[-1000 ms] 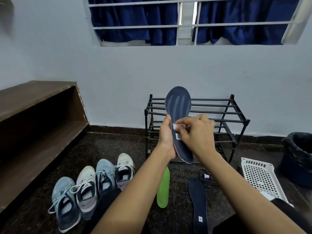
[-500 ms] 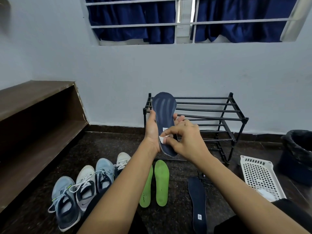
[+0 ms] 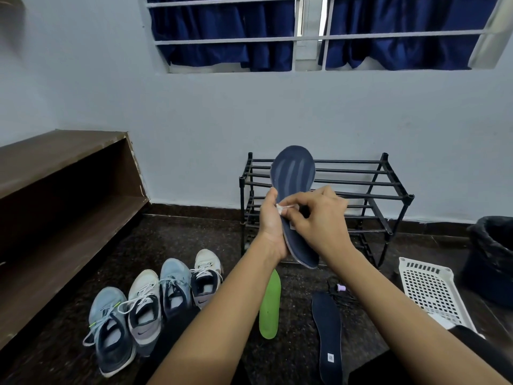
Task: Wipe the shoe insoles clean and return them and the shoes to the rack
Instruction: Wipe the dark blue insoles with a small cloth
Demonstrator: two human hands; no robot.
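My left hand (image 3: 270, 225) grips a dark blue insole (image 3: 293, 173) upright by its left edge, in front of the black metal shoe rack (image 3: 369, 190). My right hand (image 3: 323, 218) pinches a small white wipe (image 3: 283, 208) against the insole's middle. A second dark blue insole (image 3: 327, 332) lies flat on the dark floor to the lower right. A green insole (image 3: 269, 304) lies on the floor below my left wrist. Several sneakers (image 3: 144, 304), blue and white, stand in a row on the floor at the left.
A brown wooden bench shelf (image 3: 55, 190) runs along the left wall. A white perforated basket (image 3: 433, 290) lies on the floor at the right, with a dark bin (image 3: 491, 251) behind it. A small pink-capped item with black cord (image 3: 341, 288) lies below the rack.
The insole and both hands shifted slightly right and up. The wipe moved up along the insole from its lower part to its middle. My arm now hides one of the two green insoles.
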